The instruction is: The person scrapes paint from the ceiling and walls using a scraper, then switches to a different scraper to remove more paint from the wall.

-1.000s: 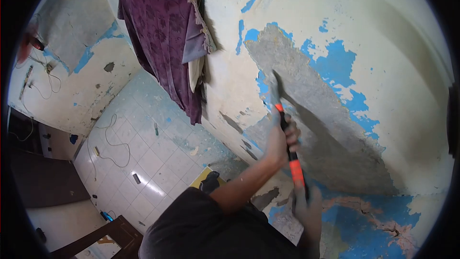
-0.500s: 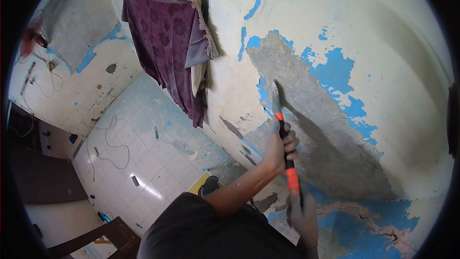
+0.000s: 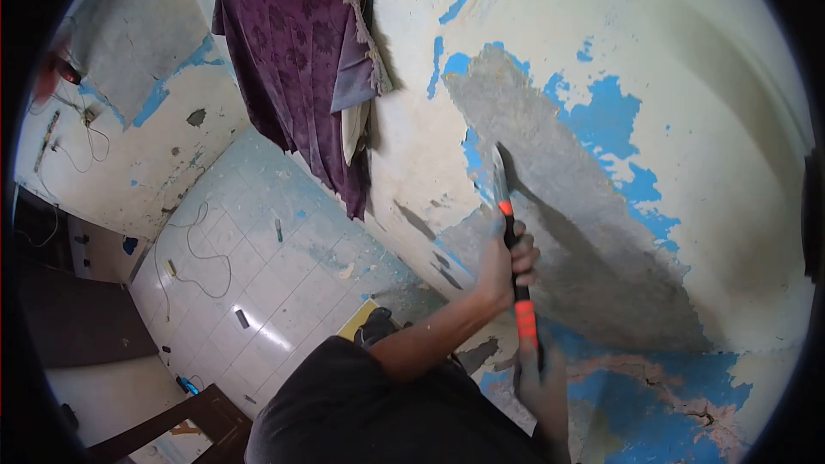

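Observation:
Both my hands grip one long tool, a hatchet-like scraper (image 3: 512, 241) with a black and orange handle. My left hand (image 3: 505, 262) wraps the upper part of the handle. My right hand (image 3: 543, 378) holds the lower end near the bottom of the view. The grey metal head (image 3: 498, 170) rests against the wall at the edge of a large patch of bare grey plaster (image 3: 567, 223). Around that patch the wall (image 3: 705, 77) shows peeling cream paint over blue paint.
A purple cloth (image 3: 296, 60) hangs by a window at the upper left. Below lies a white tiled floor (image 3: 258, 283) with loose cables, small debris and a yellow object (image 3: 361, 320). Dark wooden furniture (image 3: 77, 318) stands at the left; a wooden frame (image 3: 193, 421) is near my body.
The tool head has shifted slightly along the edge of the bare plaster patch, and the view has moved a little. Both hands keep the same grip on the handle.

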`<control>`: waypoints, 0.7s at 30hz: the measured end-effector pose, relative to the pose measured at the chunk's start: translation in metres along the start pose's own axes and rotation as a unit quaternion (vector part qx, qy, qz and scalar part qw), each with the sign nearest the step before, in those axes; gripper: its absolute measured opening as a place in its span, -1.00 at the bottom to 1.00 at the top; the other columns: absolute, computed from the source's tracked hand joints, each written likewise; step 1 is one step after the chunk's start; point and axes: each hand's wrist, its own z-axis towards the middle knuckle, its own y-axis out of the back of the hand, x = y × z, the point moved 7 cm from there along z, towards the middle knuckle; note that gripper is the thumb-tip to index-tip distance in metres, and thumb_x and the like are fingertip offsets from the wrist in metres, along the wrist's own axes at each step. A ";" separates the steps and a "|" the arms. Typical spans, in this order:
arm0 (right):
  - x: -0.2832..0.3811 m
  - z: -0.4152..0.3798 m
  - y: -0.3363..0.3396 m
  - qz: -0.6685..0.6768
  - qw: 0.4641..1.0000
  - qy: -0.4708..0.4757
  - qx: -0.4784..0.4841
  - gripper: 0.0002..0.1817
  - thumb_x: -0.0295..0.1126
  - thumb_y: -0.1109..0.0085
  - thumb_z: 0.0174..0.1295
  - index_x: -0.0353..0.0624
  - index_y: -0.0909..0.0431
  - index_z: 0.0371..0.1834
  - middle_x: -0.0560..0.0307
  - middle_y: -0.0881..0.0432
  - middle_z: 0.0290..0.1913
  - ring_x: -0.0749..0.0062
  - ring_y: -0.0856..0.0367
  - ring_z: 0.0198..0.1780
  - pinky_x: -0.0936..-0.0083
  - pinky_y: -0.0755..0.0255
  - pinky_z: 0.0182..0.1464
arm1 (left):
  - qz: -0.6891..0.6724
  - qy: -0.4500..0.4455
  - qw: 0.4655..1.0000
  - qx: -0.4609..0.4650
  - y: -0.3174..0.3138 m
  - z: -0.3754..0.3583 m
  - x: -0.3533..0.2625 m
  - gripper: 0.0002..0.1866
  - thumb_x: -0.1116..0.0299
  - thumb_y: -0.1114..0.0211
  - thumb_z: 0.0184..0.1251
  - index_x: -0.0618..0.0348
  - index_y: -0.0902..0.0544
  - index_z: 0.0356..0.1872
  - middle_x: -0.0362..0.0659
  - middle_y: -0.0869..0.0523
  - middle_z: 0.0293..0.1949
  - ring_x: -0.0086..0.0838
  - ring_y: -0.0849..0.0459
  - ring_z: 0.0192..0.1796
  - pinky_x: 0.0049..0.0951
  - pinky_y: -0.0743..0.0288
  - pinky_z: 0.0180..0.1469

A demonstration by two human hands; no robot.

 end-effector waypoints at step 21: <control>0.004 0.007 -0.001 0.012 0.999 -0.022 -0.030 -0.63 -0.22 -0.04 0.38 -0.34 -0.49 -0.43 0.20 -0.39 -0.67 0.59 -0.33 -0.58 0.49 -0.20 -0.51 | -0.012 -0.054 0.998 -0.011 0.003 0.003 -0.015 -0.56 -0.20 0.18 0.50 -0.08 -0.29 -0.39 -0.44 -0.08 -0.66 -0.69 -0.03 -0.68 -0.61 0.10 -0.69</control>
